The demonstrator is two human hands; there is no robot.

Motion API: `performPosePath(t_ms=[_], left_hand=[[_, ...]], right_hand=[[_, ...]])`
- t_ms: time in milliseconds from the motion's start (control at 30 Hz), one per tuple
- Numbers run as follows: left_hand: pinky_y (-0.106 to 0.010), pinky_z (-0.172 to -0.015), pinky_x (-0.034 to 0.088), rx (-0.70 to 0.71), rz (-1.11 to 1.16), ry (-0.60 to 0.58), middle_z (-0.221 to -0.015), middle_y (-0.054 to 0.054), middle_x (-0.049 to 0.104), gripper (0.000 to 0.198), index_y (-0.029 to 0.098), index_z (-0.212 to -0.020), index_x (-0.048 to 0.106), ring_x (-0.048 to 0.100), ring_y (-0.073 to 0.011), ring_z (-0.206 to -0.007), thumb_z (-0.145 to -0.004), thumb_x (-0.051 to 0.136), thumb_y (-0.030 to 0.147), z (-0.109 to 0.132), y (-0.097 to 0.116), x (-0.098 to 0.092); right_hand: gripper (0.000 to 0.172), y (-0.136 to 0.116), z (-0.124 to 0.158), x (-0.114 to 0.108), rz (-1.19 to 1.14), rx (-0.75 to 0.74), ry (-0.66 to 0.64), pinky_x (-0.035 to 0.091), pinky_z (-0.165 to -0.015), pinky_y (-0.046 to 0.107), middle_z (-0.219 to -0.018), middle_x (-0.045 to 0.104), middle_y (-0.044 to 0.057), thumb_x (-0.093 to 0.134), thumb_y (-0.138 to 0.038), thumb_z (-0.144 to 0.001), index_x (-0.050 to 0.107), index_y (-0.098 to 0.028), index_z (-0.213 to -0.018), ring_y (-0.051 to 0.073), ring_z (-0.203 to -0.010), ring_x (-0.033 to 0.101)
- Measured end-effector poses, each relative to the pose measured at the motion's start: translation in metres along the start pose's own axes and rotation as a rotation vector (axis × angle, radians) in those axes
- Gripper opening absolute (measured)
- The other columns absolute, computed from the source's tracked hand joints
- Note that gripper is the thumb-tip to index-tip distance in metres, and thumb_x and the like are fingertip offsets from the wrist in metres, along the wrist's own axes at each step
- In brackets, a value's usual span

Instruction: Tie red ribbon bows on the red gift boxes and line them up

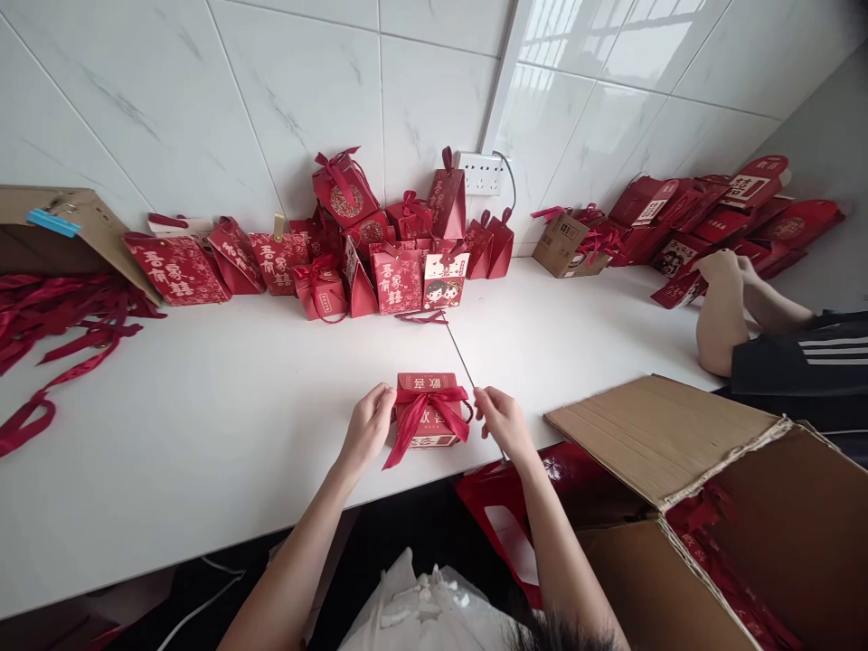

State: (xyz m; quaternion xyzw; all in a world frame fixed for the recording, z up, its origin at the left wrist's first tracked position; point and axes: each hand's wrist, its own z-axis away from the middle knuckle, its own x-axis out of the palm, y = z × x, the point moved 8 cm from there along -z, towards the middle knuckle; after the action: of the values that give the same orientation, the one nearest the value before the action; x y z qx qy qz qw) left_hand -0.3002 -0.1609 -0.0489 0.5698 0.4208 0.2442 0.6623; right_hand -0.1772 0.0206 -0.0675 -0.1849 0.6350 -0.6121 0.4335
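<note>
A small red gift box (419,382) with pale lettering stands on the white table in front of me. A dark red ribbon (429,400) is tied in a bow across its front, one tail hanging to the table. At its left edge my left hand (372,423) is closed, fingertips against the box side; what they pinch is hidden. My right hand (503,421) is closed in a pinch just right of the box, a small gap from it. A twisted red cord (467,411) loops out from the box's right side near those fingers.
Red gift boxes (400,282) line the wall below a power strip (480,174). Ribbons (61,316) spill from a carton (101,231) at left. An open cardboard box (610,434) stands at right. Another person's hands (725,271) are by a red heap (719,221).
</note>
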Motion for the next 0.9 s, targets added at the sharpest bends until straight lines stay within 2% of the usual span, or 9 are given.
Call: performPosePath(t_ms=[67, 100, 167, 233, 300, 467, 600, 733, 900], left_hand=[[-0.023, -0.045, 0.028, -0.008, -0.008, -0.008, -0.052, 0.006, 0.029, 0.035, 0.022, -0.060, 0.031, 0.030, -0.0099, -0.046, -0.087, 0.040, 0.043, 0.000, 0.002, -0.001], [-0.023, -0.045, 0.030, -0.011, -0.010, -0.006, -0.053, 0.006, 0.033, 0.034, 0.021, -0.062, 0.036, 0.033, -0.0098, -0.046, -0.086, 0.043, 0.044, 0.001, 0.004, -0.001], [-0.022, -0.047, 0.035, -0.009, -0.012, 0.019, -0.059, 0.005, 0.046, 0.029, 0.021, -0.069, 0.045, 0.042, -0.0099, -0.049, -0.083, 0.050, 0.046, 0.001, 0.007, -0.002], [-0.022, -0.049, 0.040, 0.012, -0.002, 0.067, -0.068, 0.003, 0.054, 0.026, 0.020, -0.074, 0.049, 0.050, -0.0105, -0.052, -0.082, 0.055, 0.044, 0.002, 0.011, -0.003], [-0.022, -0.052, 0.044, 0.096, -0.002, 0.142, -0.071, 0.002, 0.057, 0.023, 0.020, -0.075, 0.051, 0.054, -0.0114, -0.057, -0.082, 0.056, 0.041, 0.006, 0.019, -0.004], [-0.024, -0.064, 0.051, 0.665, -0.170, 0.366, -0.075, 0.000, 0.053, 0.005, 0.020, -0.080, 0.059, 0.056, -0.0127, -0.072, -0.082, 0.063, 0.022, 0.044, 0.070, 0.001], [-0.034, -0.076, 0.054, 1.041, -0.226, 0.413, -0.076, 0.001, 0.042, 0.010, 0.022, -0.083, 0.064, 0.049, -0.0120, -0.070, -0.077, 0.069, 0.015, 0.086, 0.107, 0.019], [-0.047, -0.092, 0.050, 1.185, -0.229, 0.332, -0.070, 0.004, 0.038, 0.011, 0.023, -0.080, 0.065, 0.045, -0.0090, -0.063, -0.077, 0.067, 0.013, 0.106, 0.130, 0.033], [-0.047, -0.097, 0.047, 1.223, -0.207, 0.263, -0.057, 0.008, 0.033, 0.016, 0.024, -0.078, 0.064, 0.041, -0.0064, -0.053, -0.075, 0.067, 0.009, 0.117, 0.148, 0.043]], right_hand=[[0.046, -0.008, 0.001, -0.008, -0.031, -0.130, -0.020, 0.051, -0.060, 0.030, -0.091, 0.062, 0.009, 0.047, -0.061, -0.081, 0.055, -0.017, -0.091, 0.020, -0.079, 0.063], [0.057, -0.014, 0.002, -0.007, -0.032, -0.220, -0.075, 0.053, -0.074, 0.035, -0.112, 0.058, 0.014, 0.055, -0.063, -0.075, 0.052, -0.018, -0.110, 0.025, -0.103, 0.059], [0.097, -0.025, 0.005, 0.007, 0.023, -0.372, -0.256, 0.043, -0.099, 0.047, -0.143, 0.033, 0.018, 0.074, -0.058, -0.060, 0.028, -0.022, -0.138, 0.031, -0.133, 0.035], [0.119, -0.026, 0.009, 0.025, 0.097, -0.418, -0.417, 0.033, -0.106, 0.053, -0.151, 0.017, 0.020, 0.081, -0.048, -0.056, 0.007, -0.024, -0.146, 0.033, -0.139, 0.023], [0.118, -0.024, 0.010, 0.038, 0.117, -0.430, -0.468, 0.035, -0.104, 0.054, -0.150, 0.019, 0.020, 0.079, -0.041, -0.062, -0.002, -0.027, -0.147, 0.033, -0.137, 0.028], [0.108, -0.036, 0.026, 0.032, 0.093, -0.599, -0.230, 0.045, -0.099, 0.047, -0.142, 0.031, 0.017, 0.076, -0.034, -0.070, 0.001, -0.030, -0.148, 0.030, -0.132, 0.036], [0.099, -0.053, 0.055, 0.005, 0.092, -0.720, 0.008, 0.044, -0.101, 0.048, -0.143, 0.030, 0.014, 0.073, -0.034, -0.075, 0.005, -0.034, -0.147, 0.029, -0.134, 0.034], [0.094, -0.066, 0.081, -0.019, 0.053, -0.764, 0.097, 0.045, -0.101, 0.046, -0.145, 0.030, 0.013, 0.071, -0.033, -0.076, 0.009, -0.035, -0.146, 0.028, -0.136, 0.032], [0.092, -0.066, 0.101, -0.040, 0.018, -0.746, 0.160, 0.045, -0.102, 0.046, -0.146, 0.030, 0.012, 0.072, -0.031, -0.076, 0.011, -0.035, -0.146, 0.027, -0.136, 0.032]])
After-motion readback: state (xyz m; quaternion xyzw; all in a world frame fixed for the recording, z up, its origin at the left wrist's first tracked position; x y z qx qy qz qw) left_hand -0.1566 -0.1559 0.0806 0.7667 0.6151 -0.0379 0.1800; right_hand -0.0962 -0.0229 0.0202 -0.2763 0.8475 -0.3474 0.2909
